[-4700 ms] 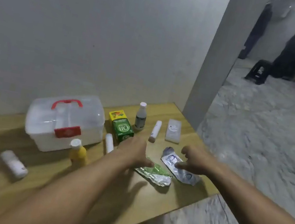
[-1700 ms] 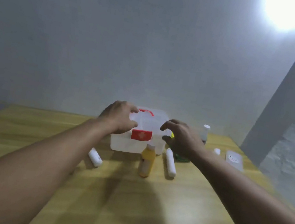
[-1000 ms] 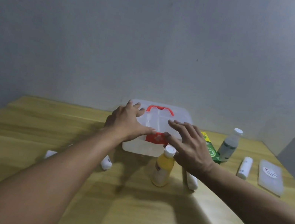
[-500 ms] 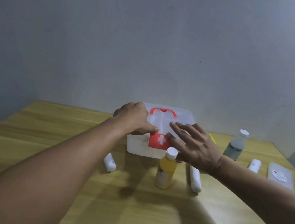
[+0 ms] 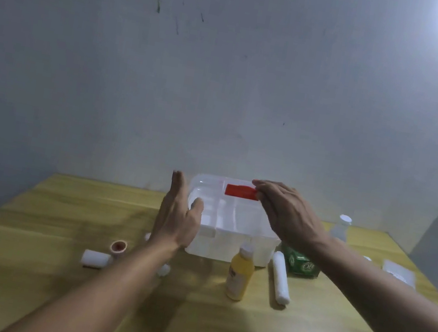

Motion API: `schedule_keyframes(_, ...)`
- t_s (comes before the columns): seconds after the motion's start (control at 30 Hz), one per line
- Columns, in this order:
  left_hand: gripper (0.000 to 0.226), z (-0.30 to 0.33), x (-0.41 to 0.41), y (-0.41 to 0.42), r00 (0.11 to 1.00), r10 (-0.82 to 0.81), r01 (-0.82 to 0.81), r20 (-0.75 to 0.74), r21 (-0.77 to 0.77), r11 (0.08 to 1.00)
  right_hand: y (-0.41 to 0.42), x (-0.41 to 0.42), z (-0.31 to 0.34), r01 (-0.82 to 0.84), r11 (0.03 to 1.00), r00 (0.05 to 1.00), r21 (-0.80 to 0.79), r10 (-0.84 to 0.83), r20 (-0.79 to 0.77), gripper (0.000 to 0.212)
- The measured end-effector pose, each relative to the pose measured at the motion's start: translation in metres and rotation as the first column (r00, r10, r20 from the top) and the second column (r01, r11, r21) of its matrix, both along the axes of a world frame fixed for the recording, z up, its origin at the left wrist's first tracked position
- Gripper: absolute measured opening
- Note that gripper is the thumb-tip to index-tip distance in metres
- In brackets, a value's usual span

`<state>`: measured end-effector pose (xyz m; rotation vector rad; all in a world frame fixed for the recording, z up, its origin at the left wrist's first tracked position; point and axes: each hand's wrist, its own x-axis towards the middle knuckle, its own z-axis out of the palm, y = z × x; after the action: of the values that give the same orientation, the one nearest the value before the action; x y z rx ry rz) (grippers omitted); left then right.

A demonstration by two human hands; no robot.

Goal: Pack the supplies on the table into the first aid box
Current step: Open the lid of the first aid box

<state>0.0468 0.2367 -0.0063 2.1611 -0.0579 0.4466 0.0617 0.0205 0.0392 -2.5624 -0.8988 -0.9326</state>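
The translucent white first aid box (image 5: 227,245) stands at the back middle of the wooden table (image 5: 20,271). Its lid (image 5: 207,193) is tilted up, with the red latch (image 5: 239,191) at the raised edge. My right hand (image 5: 285,214) grips the lid's edge at the latch. My left hand (image 5: 177,217) is flat and open against the box's left side, holding nothing. In front of the box stand a yellow bottle (image 5: 240,273) and a long white roll (image 5: 279,280). A green carton (image 5: 301,263) lies to the right, partly behind my right forearm.
A clear bottle with a white cap (image 5: 340,229) and a flat white packet (image 5: 400,273) sit at the right. A short white roll (image 5: 93,258) and a small pink cup (image 5: 119,246) lie at the left. A grey wall rises right behind the box.
The latch has been released and the lid has swung up under my right hand. My left hand has come off the lid and opened beside the box.
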Motion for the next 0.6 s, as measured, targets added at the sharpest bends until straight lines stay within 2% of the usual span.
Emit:
schedule_keyframes(0.07, 0.075, -0.003, -0.004, -0.007, 0.999, -0.006, 0.006, -0.039, 0.003, 1.000, 0.004, 0.000, 0.009, 0.021, 0.995, 0.999, 0.094, -0.016, -0.045, 0.029)
schedule_keyframes(0.17, 0.077, -0.007, -0.003, -0.015, 0.997, 0.044, -0.038, -0.060, 0.106, 0.994, 0.007, 0.006, 0.022, 0.035, 0.984, 0.998, 0.176, -0.026, -0.055, 0.027)
schedule_keyframes(0.27, 0.077, -0.008, 0.007, -0.018, 0.990, 0.131, -0.118, -0.047, 0.226, 0.967, 0.008, 0.024, 0.037, 0.083, 0.980, 0.996, 0.182, -0.084, -0.001, 0.021)
schedule_keyframes(0.33, 0.072, -0.006, 0.013, -0.021, 0.990, 0.134, -0.117, -0.037, 0.304, 0.945, 0.009, 0.039, 0.047, 0.125, 0.976, 0.991, 0.178, -0.131, 0.022, 0.020)
schedule_keyframes(0.4, 0.060, -0.001, 0.017, -0.023, 0.994, 0.111, -0.105, 0.000, 0.317, 0.942, 0.011, 0.052, 0.055, 0.153, 0.966, 0.988, 0.206, -0.154, -0.013, 0.021)
schedule_keyframes(0.5, 0.052, 0.001, 0.026, -0.023, 0.999, 0.033, -0.030, -0.002, 0.420, 0.907, 0.013, 0.067, 0.057, 0.209, 0.957, 0.978, 0.200, -0.208, -0.026, 0.024)
schedule_keyframes(0.6, 0.063, -0.003, 0.041, -0.021, 0.984, -0.013, 0.117, -0.176, 0.597, 0.794, 0.014, 0.076, 0.053, 0.229, 0.959, 0.972, 0.165, -0.235, 0.018, 0.026)
